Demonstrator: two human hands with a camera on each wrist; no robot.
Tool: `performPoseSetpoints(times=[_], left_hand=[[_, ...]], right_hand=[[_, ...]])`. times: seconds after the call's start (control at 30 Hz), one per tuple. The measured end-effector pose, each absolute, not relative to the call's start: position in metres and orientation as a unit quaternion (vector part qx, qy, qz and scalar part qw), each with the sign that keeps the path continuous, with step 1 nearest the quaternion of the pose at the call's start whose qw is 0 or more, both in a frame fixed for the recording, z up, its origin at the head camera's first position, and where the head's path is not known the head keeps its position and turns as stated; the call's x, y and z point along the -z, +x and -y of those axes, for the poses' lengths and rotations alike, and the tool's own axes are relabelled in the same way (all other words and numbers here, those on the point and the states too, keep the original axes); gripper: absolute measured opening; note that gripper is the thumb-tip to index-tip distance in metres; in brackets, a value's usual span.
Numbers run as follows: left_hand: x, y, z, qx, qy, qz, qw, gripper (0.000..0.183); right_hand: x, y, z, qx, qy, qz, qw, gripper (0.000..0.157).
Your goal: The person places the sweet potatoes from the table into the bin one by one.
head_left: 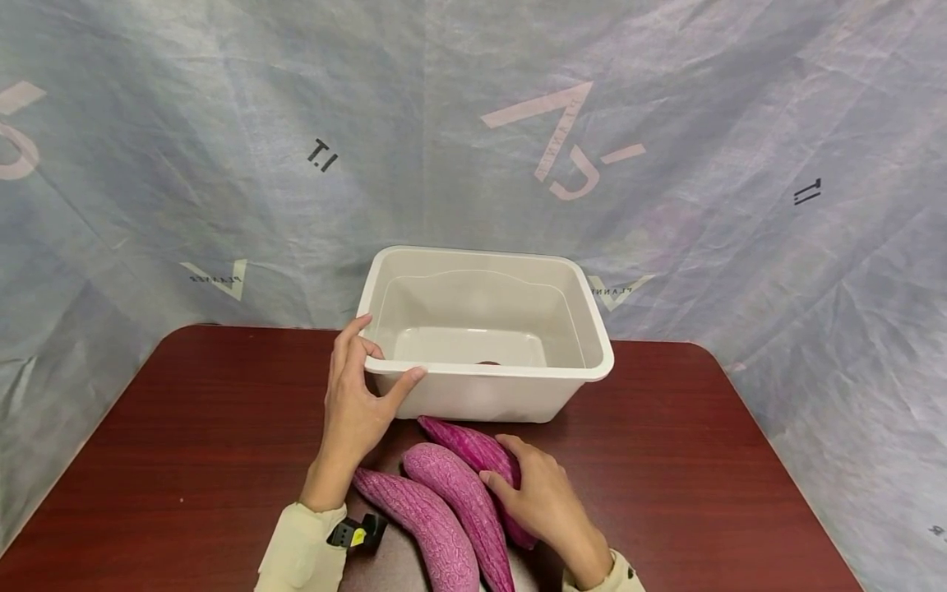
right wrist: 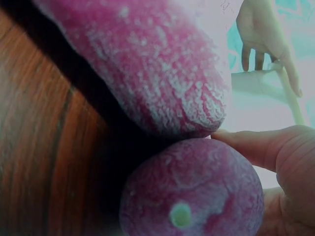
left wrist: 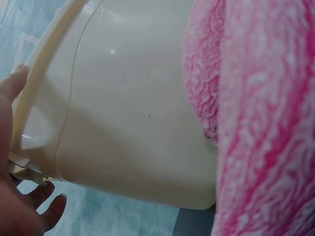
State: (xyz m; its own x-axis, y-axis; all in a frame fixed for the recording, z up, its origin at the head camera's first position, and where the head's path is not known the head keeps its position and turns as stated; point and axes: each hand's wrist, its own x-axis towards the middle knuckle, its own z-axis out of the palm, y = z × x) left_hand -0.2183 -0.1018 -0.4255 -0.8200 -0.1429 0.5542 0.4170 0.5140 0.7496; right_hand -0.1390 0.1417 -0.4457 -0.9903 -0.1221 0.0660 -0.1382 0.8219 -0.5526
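A white plastic tub (head_left: 488, 399) stands at the back of the table, its open top facing up. My left hand (head_left: 353, 407) grips the tub's near left corner, thumb on the outer front and fingers at the rim. Three long pink-purple sweet potatoes lie side by side before the tub. Around the rightmost sweet potato (head_left: 473, 446) curl the thumb and fingers of my right hand (head_left: 543, 491). Beside it are the middle sweet potato (head_left: 460, 493) and the left sweet potato (head_left: 425, 518). The right wrist view shows the end of one sweet potato (right wrist: 192, 187) with a pale green spot.
The dark red wooden table (head_left: 185, 444) spreads out on both sides of the tub. A grey printed sheet (head_left: 473, 148) hangs close behind the tub and along both sides. A black camera (head_left: 360, 533) sits on the left wrist.
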Motion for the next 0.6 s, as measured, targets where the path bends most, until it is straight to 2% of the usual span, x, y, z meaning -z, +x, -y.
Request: performPoseSetpoints(times=[0.6], left_hand=[[0.4258, -0.2178, 0.1017, 0.489, -0.08, 0.821, 0.284, 0.054]], right_hand=[[0.447, -0.1395, -0.1407, -0.298, 0.068, 0.952, 0.016, 0.049]])
